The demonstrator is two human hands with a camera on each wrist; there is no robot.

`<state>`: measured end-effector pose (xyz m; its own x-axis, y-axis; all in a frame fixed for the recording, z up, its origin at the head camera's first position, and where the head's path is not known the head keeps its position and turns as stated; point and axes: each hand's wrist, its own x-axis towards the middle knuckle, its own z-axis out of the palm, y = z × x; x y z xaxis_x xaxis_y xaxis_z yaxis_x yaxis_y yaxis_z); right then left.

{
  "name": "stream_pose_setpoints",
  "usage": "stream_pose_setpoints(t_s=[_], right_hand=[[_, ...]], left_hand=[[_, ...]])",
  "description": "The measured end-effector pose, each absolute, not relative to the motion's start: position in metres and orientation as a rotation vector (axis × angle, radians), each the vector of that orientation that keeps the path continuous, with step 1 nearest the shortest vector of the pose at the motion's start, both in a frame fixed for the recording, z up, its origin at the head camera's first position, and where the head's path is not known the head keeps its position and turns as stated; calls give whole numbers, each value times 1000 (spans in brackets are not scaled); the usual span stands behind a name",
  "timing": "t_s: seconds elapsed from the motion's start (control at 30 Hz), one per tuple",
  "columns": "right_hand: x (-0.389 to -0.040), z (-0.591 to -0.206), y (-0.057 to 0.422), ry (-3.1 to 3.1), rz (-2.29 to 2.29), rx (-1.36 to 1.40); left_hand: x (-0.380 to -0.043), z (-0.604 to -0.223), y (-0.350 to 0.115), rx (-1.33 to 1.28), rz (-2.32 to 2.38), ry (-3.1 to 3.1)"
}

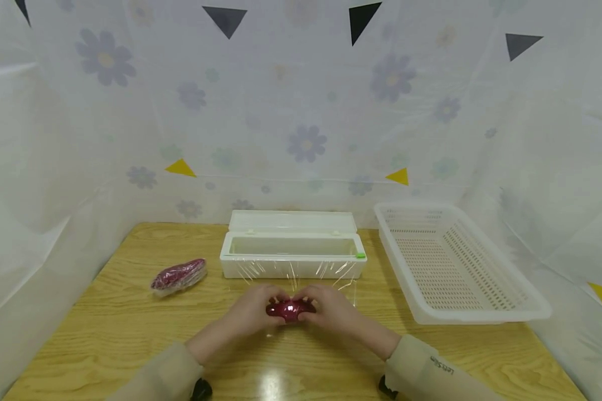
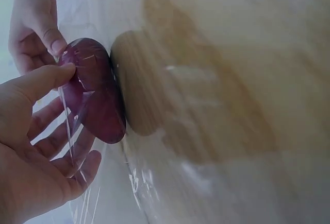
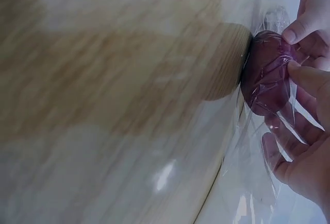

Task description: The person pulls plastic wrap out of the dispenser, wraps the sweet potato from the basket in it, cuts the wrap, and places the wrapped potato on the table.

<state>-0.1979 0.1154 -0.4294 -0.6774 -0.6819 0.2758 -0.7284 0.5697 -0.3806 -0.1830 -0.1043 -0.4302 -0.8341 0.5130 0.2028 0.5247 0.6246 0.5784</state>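
The purple vegetable (image 1: 291, 310), under clear film (image 1: 293, 285), rests on the wooden table (image 1: 95, 317) between my left hand (image 1: 253, 306) and right hand (image 1: 333, 309). I pinch it at its 2 ends, thumbs (image 2: 54, 76) on the near side, fingers (image 2: 92, 165) curved beyond, presumably to hold the film snug. The film runs back to the open white box (image 1: 293, 258), set ahead probably for easy pulling.
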Motion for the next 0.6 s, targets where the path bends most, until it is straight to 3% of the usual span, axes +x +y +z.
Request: stream_pose_setpoints(t_s=[0.6], right_hand=[[-202,-428,114,-2657,394,1173]], left_hand=[[-208,-430,-109,-994,-1206,-2855]])
